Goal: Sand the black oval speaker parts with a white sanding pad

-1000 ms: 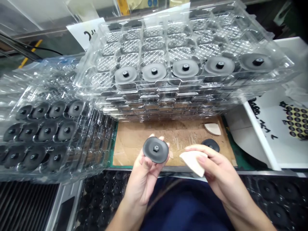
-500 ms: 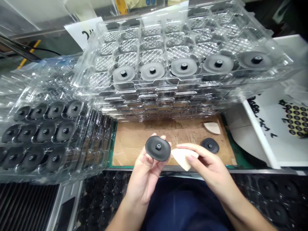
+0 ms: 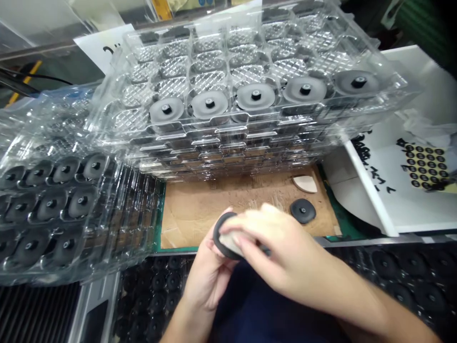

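Two white pieces carry black writing, and neither can be read with certainty. A card (image 3: 98, 47) behind the clear trays shows large katakana-like characters, cut off by the tray edge. A sheet (image 3: 371, 166) at right bears blurred, slanted, hand-drawn characters in several short lines.

Our right hand (image 3: 285, 252) can pass low over the cardboard mat (image 3: 189, 214) toward the black disc (image 3: 303, 211); the stacked clear plastic trays (image 3: 228, 152) block the far side, and a second tray pile (image 3: 71, 209) blocks our left.
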The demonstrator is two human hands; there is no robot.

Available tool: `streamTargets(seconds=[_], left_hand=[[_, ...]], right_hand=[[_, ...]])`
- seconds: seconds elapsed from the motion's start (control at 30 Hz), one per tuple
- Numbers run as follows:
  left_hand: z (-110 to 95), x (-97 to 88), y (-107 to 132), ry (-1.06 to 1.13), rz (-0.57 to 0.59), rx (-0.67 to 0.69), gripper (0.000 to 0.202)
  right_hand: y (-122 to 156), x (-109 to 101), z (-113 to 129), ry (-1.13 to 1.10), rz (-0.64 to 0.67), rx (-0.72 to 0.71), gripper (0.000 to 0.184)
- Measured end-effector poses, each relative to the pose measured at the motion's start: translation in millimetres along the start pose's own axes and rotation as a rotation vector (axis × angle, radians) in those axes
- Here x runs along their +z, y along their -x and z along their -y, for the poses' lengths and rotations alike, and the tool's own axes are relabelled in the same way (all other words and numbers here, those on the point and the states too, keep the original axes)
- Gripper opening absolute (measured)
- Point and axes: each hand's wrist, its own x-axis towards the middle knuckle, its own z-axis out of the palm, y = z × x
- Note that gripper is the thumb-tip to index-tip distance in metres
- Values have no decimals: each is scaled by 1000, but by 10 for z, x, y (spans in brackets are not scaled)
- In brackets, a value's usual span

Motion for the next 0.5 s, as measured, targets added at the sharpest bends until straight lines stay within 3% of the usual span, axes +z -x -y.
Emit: streamTargets(seconds=[0.1,0.27,0.4,0.5], left_hand=[[0,59,23,-19,40,-11,32],[84,110,81,-19,159,-169,33],[73,123,45,31,186,-145,40],[-17,94,7,91,160,-70,43]], right_hand=[[-14,36,-26,93,-188,-60,27],[129,-34,-24,-74,20,-35,21],[189,-105,5,-26,-112,-45,19],[231,-156,20,-25,-75,-81,21]])
